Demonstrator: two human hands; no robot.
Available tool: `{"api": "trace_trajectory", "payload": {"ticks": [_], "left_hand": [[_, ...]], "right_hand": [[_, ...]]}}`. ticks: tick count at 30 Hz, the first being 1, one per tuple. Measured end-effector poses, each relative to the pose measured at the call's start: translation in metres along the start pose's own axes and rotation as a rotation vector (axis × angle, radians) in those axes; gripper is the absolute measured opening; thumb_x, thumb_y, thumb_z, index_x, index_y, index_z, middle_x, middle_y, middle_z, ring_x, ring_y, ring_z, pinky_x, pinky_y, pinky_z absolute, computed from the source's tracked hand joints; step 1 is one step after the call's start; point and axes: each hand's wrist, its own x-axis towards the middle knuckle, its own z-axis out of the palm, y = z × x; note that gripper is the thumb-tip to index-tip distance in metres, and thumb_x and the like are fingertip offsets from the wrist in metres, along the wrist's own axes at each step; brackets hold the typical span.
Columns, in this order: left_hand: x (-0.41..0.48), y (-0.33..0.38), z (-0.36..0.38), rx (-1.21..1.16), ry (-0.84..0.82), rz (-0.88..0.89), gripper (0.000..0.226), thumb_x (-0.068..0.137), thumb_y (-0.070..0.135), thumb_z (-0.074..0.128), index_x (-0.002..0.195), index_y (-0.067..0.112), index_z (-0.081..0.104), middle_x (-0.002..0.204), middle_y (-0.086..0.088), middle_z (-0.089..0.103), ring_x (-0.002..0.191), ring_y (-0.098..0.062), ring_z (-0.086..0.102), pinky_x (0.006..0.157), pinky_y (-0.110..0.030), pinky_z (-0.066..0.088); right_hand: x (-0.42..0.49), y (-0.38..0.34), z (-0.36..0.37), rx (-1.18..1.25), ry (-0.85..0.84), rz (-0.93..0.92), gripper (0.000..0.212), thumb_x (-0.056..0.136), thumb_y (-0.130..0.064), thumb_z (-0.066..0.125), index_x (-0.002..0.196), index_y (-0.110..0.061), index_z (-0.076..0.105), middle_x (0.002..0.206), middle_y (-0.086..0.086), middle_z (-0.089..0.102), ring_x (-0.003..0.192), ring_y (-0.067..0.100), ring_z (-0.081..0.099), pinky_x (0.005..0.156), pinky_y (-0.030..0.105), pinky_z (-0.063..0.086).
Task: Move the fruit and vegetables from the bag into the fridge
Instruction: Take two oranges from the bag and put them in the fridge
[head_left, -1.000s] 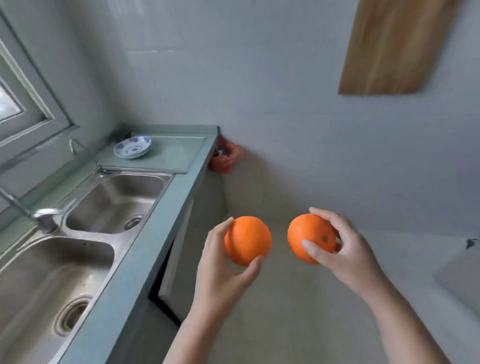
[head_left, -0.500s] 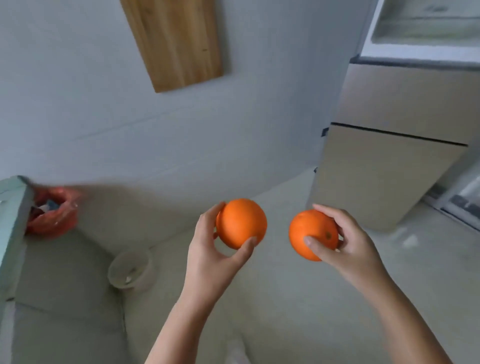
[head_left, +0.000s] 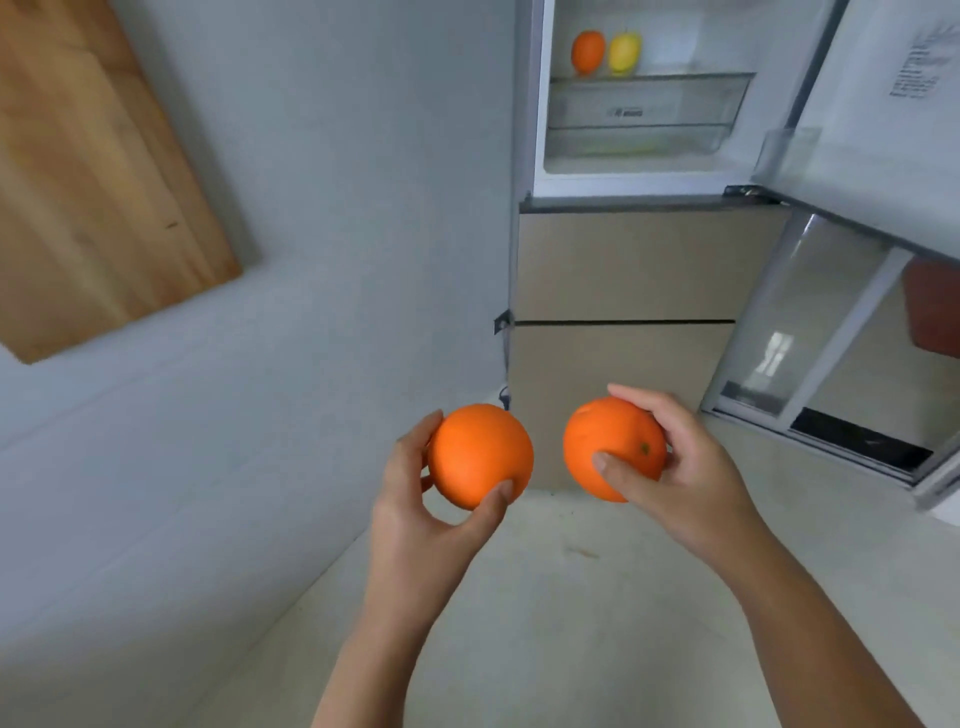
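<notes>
Fridge (head_left: 639, 260) sticker (head_left: 919, 67) unreadable; left hand (head_left: 421, 519) grips orange (head_left: 478, 452), right hand (head_left: 691, 483) another orange (head_left: 608, 441).

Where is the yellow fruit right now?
In the head view, upper right: the yellow fruit sits on a shelf inside the open fridge, just right of an orange fruit and above a clear drawer.

Top of the fridge (head_left: 644, 260) cut off at the upper edge, fridge door (head_left: 883, 156) running off the right, its print (head_left: 917, 67) too small to read, yellow fruit (head_left: 624, 51) inside the fridge too blurred to name, wooden board (head_left: 93, 182) left of the fridge clipped at two edges, fingers of the left hand (head_left: 421, 519) hidden behind the left orange (head_left: 480, 454)
</notes>
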Motion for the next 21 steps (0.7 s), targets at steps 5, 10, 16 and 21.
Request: {"api": "trace_trajectory", "payload": {"ticks": [5, 10, 16, 21], "left_hand": [[0.047, -0.022, 0.018, -0.020, -0.048, -0.003, 0.070, 0.058, 0.043, 0.072, 0.120, 0.042, 0.040, 0.118, 0.027, 0.044, 0.102, 0.001, 0.051, 0.072, -0.011, 0.041], [0.089, -0.037, 0.059, -0.027, -0.121, -0.014, 0.074, 0.060, 0.034, 0.084, 0.118, 0.043, 0.039, 0.113, 0.031, 0.043, 0.099, 0.001, 0.051, 0.069, -0.009, 0.040], [0.156, -0.031, 0.140, -0.033, -0.204, 0.028, 0.067, 0.058, 0.050, 0.074, 0.112, 0.050, 0.035, 0.114, 0.032, 0.039, 0.100, -0.002, 0.050, 0.069, -0.009, 0.039], [0.227, -0.014, 0.230, -0.040, -0.255, 0.074, 0.069, 0.059, 0.054, 0.076, 0.114, 0.049, 0.036, 0.115, 0.030, 0.040, 0.103, -0.003, 0.049, 0.072, -0.010, 0.038]], "right_hand": [[0.033, 0.014, 0.009, -0.032, 0.018, 0.057, 0.055, 0.058, -0.048, 0.065, 0.110, -0.051, 0.048, 0.119, -0.023, 0.048, 0.108, -0.001, 0.049, 0.081, 0.019, 0.044], [0.068, 0.039, -0.010, -0.076, 0.077, 0.098, 0.056, 0.058, -0.053, 0.063, 0.110, -0.051, 0.045, 0.116, -0.029, 0.044, 0.104, -0.015, 0.044, 0.069, 0.006, 0.044], [0.131, 0.089, -0.055, -0.092, 0.166, 0.132, 0.055, 0.056, -0.058, 0.060, 0.107, -0.053, 0.041, 0.113, -0.033, 0.041, 0.101, -0.019, 0.043, 0.069, 0.007, 0.040], [0.206, 0.129, -0.112, -0.084, 0.229, 0.140, 0.064, 0.052, -0.063, 0.054, 0.112, -0.048, 0.041, 0.117, -0.018, 0.045, 0.101, -0.001, 0.048, 0.072, 0.014, 0.041]]}}
